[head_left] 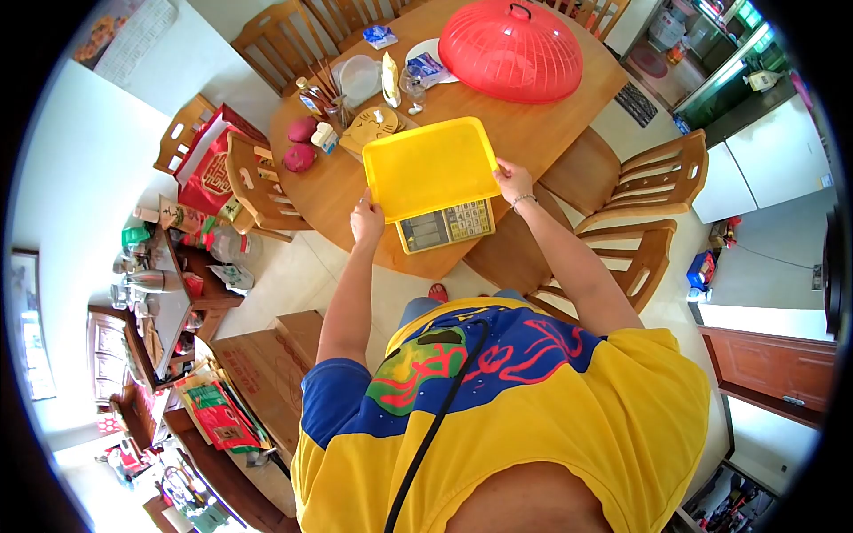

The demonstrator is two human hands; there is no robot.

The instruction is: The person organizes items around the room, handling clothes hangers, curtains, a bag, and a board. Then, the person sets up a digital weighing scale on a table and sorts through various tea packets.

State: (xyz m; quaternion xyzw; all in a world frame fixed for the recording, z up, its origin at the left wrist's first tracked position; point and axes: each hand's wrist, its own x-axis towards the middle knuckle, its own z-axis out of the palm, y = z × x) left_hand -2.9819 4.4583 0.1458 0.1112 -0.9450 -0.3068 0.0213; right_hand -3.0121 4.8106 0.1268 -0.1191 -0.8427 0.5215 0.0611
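Note:
A yellow rectangular tray [431, 169] is held level between my two hands. My left hand [367, 218] grips its near left corner, and my right hand [513, 179] closes on its right edge. Just under the tray's near side is a digital scale [444, 226] with a display and number keys at the edge of the round wooden table [329, 222]. The tray covers the upper part of the scale; whether they touch I cannot tell. Behind the tray lies a cat-faced wooden board [369, 129].
A red mesh food cover [510, 51] stands at the table's far right. Dragon fruits [299, 158], a bottle [311, 96] and a plastic bowl [359, 78] are at the left. Wooden chairs [649, 182] surround the table. A cardboard box [267, 364] is on the floor.

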